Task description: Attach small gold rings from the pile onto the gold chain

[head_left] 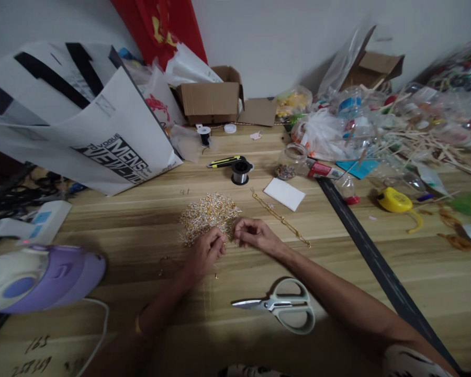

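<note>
A heap of small gold and clear beaded pieces [210, 212] lies on the wooden table. At its near edge my left hand [208, 250] is closed, thumb and forefinger pinched together on something too small to name. My right hand [255, 233] is beside it at the heap's right edge, its fingers also pinched; what they hold is hidden. Right of the heap, a gold chain [280, 215] is stretched out on the wood. Below my right forearm rest scissors [282, 305] with pale handles, blades pointing left. A tiny gold piece [216, 276] sits near my left wrist.
Behind the heap are a wire spool [240, 173], a utility knife [224, 161], a jar of beads [290, 161] and a white card [284, 193]. A purple-and-cream device [58, 277] stands left, near a large paper bag [113, 136]. Plastic clutter and a yellow tape measure [394, 200] are right.
</note>
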The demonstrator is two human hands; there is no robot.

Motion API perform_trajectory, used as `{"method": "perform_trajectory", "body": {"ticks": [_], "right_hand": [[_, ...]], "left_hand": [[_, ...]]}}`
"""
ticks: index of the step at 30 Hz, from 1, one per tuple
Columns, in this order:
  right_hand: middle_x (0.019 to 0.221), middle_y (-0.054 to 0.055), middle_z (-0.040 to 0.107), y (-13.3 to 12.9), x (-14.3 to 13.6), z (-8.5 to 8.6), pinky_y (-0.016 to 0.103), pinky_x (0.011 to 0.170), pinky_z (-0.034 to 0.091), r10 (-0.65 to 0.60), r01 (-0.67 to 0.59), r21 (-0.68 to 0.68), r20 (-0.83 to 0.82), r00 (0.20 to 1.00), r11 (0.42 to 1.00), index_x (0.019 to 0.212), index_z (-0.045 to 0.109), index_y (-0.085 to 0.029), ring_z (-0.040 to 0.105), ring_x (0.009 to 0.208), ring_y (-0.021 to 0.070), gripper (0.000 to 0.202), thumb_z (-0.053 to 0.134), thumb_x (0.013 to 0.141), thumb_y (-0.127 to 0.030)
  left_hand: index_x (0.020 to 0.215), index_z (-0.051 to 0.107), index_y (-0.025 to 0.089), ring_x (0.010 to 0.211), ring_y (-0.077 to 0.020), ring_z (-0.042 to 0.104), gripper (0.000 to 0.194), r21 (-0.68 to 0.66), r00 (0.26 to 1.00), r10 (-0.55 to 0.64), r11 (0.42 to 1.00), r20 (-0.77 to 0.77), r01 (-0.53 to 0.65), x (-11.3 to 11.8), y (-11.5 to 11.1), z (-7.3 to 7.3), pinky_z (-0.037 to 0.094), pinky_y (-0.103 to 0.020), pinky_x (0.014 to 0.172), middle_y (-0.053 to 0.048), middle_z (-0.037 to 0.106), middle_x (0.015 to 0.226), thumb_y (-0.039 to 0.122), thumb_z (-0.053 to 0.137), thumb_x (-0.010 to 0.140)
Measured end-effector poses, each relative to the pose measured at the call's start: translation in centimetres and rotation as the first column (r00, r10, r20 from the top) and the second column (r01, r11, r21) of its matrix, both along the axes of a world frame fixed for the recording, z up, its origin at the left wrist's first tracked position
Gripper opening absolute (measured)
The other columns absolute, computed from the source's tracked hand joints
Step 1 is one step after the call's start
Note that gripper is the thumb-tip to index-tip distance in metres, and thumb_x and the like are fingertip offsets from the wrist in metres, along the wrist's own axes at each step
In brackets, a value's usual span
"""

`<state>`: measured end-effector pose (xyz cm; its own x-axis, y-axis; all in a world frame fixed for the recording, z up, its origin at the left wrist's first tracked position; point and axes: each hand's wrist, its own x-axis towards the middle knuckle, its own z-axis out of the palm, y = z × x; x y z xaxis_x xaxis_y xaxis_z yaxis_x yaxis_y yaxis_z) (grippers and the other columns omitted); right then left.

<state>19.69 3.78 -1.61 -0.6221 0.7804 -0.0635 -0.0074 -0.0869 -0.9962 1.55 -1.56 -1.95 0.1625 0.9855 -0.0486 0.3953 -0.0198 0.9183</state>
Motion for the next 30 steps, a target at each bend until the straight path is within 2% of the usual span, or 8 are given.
{"method": "perform_trajectory", "body": {"ticks": [4, 10, 20, 25, 30], "right_hand": [[0.084, 0.004, 0.06, -0.13, -0.24, -0.23, 0.019, 0.05, 0.045, -0.026, 0.016, -0.088, -0.114, 0.993, 0.996, 0.067, 0.054, -0.013, 0.054, 0.059, 0.0077, 0.024, 0.066, 0.072, -0.034], [0.083, 0.005, 0.064, -0.39, -0.56, -0.81, 0.018, 0.05, 0.047, 0.02, -0.057, -0.151, -0.238, 0.971, 0.987, 0.067, 0.054, -0.014, 0.06, 0.067, 0.0113, 0.021, 0.068, 0.071, -0.029], [0.068, 0.002, 0.063, -0.54, -0.63, -0.88, 0.019, 0.052, 0.048, 0.057, -0.079, -0.151, -0.143, 0.988, 0.985, 0.074, 0.055, -0.013, 0.061, 0.063, 0.0108, 0.024, 0.066, 0.074, -0.035], [0.064, 0.001, 0.061, -0.59, -0.84, -0.79, 0.019, 0.051, 0.049, 0.022, -0.042, -0.144, -0.136, 0.99, 0.989, 0.075, 0.055, -0.013, 0.06, 0.058, 0.01, 0.028, 0.065, 0.075, -0.039], [0.063, -0.001, 0.058, -0.49, -0.96, -0.71, 0.019, 0.049, 0.049, 0.002, -0.024, -0.174, -0.126, 0.992, 0.985, 0.073, 0.054, -0.013, 0.057, 0.054, 0.0083, 0.031, 0.068, 0.072, -0.041]], "left_hand": [[0.07, 0.047, 0.018, 0.049, -0.0099, 0.052, 0.023, 0.017, 0.998, -0.019, 1.0, -0.062, 0.02, 0.14, 0.03, 0.23, 0.04, -0.021, 0.051, 0.003, 0.055, 0.056, 0.033, 0.042, 0.087], [0.071, 0.046, 0.018, 0.048, -0.0106, 0.053, 0.023, 0.003, 0.997, -0.012, 1.0, -0.07, 0.013, 0.22, 0.13, -0.08, 0.041, -0.021, 0.05, 0.002, 0.055, 0.055, 0.033, 0.04, 0.087], [0.073, 0.044, 0.019, 0.045, -0.0116, 0.053, 0.022, -0.03, 0.999, 0.043, 0.999, -0.028, -0.044, 0.35, 0.24, -0.4, 0.043, -0.023, 0.047, 0.003, 0.055, 0.054, 0.035, 0.037, 0.087], [0.072, 0.042, 0.02, 0.046, -0.0122, 0.054, 0.02, 0.046, 0.994, 0.069, 0.997, -0.086, -0.065, 0.45, 0.16, -0.48, 0.043, -0.023, 0.049, 0.003, 0.055, 0.054, 0.032, 0.036, 0.088], [0.074, 0.044, 0.021, 0.05, -0.0116, 0.055, 0.018, 0.11, 0.981, 0.046, 0.994, -0.188, -0.025, 0.47, -0.03, -0.32, 0.042, -0.023, 0.053, 0.003, 0.057, 0.057, 0.029, 0.036, 0.088]]}}
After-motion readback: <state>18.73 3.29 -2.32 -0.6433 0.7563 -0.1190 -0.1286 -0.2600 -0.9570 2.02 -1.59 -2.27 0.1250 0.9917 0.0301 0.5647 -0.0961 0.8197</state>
